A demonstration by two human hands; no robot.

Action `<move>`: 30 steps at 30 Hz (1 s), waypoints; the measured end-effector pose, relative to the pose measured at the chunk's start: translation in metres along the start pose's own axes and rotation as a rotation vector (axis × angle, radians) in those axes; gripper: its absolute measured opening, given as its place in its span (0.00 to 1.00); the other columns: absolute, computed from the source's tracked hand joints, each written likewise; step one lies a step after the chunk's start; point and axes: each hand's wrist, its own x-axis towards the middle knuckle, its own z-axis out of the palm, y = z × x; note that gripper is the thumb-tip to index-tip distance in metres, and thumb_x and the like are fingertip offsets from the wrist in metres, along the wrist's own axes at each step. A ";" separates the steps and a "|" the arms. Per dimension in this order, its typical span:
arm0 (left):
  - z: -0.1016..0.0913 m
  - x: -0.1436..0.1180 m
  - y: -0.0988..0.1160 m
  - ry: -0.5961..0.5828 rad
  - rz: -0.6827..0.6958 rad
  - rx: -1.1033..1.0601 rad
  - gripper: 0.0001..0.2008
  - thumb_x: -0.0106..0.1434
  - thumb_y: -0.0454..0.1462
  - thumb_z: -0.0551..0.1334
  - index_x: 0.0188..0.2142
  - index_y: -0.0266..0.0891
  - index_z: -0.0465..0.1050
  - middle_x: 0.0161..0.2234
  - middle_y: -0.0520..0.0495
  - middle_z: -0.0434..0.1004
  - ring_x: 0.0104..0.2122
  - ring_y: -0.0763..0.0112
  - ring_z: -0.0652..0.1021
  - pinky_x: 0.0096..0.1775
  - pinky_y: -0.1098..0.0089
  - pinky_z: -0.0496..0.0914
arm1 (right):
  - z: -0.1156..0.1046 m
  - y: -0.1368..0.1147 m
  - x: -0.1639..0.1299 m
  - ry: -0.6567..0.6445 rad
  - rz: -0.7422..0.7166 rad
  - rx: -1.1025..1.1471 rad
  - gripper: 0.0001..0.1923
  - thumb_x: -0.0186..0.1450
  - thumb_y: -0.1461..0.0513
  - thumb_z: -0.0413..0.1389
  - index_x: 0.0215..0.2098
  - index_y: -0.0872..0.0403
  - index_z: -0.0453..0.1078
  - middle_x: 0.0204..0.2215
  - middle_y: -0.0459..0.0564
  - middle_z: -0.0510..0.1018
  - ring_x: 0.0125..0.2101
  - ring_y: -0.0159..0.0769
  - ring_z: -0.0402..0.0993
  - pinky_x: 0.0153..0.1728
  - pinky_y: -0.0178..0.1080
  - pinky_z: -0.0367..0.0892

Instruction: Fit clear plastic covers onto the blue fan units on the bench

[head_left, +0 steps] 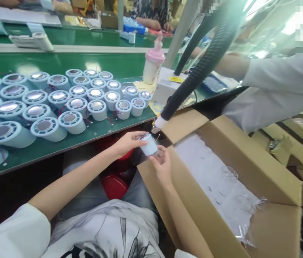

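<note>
Both my hands hold one small white cylindrical part (149, 144) with a clear cover, just below the table's front edge. My left hand (128, 142) grips it from the left and top; my right hand (161, 163) supports it from below. Right above the part hangs a black corrugated hose with a white nozzle (161, 122). On the green table (60, 141) to the left stand several similar white round parts (71, 121) with shiny metal centres and red wires.
An open cardboard box (250, 168) with white padding and clear covers lies at my right. A pink-capped pump bottle (153, 61) and a white box (167, 86) stand on the table. A co-worker's white sleeve (277, 86) reaches in at the right. More cardboard lies at far right.
</note>
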 end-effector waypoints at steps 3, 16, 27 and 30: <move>0.004 0.020 0.008 -0.038 -0.002 0.020 0.26 0.46 0.38 0.74 0.45 0.30 0.75 0.42 0.38 0.80 0.40 0.64 0.78 0.49 0.63 0.67 | -0.002 0.007 0.015 0.032 -0.050 0.009 0.29 0.53 0.51 0.63 0.46 0.49 0.56 0.45 0.56 0.74 0.45 0.43 0.75 0.48 0.47 0.70; -0.024 -0.018 0.021 0.043 0.013 0.148 0.28 0.46 0.38 0.73 0.47 0.35 0.69 0.44 0.41 0.78 0.43 0.63 0.77 0.47 0.65 0.69 | 0.004 -0.017 0.020 -0.184 -0.030 0.019 0.27 0.50 0.56 0.67 0.45 0.49 0.63 0.44 0.51 0.75 0.44 0.42 0.74 0.44 0.45 0.73; -0.014 -0.060 0.037 -0.075 0.070 0.353 0.32 0.47 0.33 0.72 0.50 0.40 0.63 0.56 0.37 0.68 0.52 0.59 0.73 0.47 0.63 0.72 | 0.003 -0.040 0.002 -0.380 -0.243 -0.248 0.23 0.58 0.62 0.62 0.51 0.47 0.64 0.51 0.51 0.71 0.51 0.42 0.69 0.48 0.44 0.72; -0.014 -0.070 0.032 -0.156 0.082 0.365 0.37 0.47 0.32 0.72 0.56 0.43 0.62 0.57 0.38 0.67 0.54 0.58 0.72 0.51 0.61 0.71 | 0.001 -0.045 -0.004 -0.444 -0.319 -0.330 0.23 0.58 0.61 0.63 0.51 0.48 0.65 0.52 0.53 0.71 0.54 0.44 0.67 0.49 0.46 0.72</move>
